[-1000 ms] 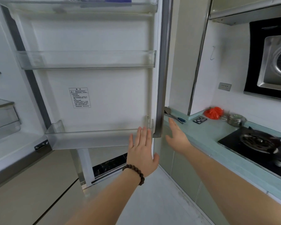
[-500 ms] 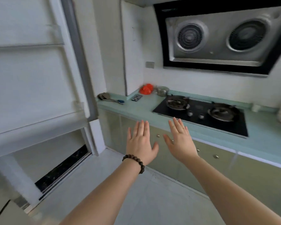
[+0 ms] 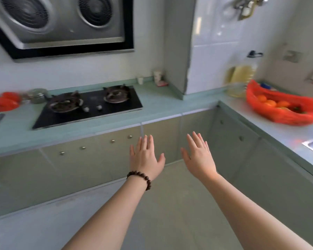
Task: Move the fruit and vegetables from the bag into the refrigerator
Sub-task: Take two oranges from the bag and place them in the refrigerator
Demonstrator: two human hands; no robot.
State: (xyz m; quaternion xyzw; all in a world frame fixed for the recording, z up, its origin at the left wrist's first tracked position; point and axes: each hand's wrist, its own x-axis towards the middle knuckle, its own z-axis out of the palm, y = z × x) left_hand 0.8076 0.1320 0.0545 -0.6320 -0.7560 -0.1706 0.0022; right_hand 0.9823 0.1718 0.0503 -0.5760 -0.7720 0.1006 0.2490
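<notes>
Both arms stretched out front, left hand (image 3: 145, 157) flat, fingers straight, bead bracelet (image 3: 140, 178) at the wrist, holding nothing. Right hand (image 3: 200, 157) spread wide too, just beside it, empty. Red bag (image 3: 278, 112) lying at two o'clock on the pale tabletop (image 3: 170, 103), oranges (image 3: 268, 101) showing inside. Black stove (image 3: 90, 107) off at ten o'clock.

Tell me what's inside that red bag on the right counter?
The red bag lies open, showing several oranges and something dark with green beside them, too blurred to name. Whatever lies under them or behind the bag's folds is hidden.
</notes>
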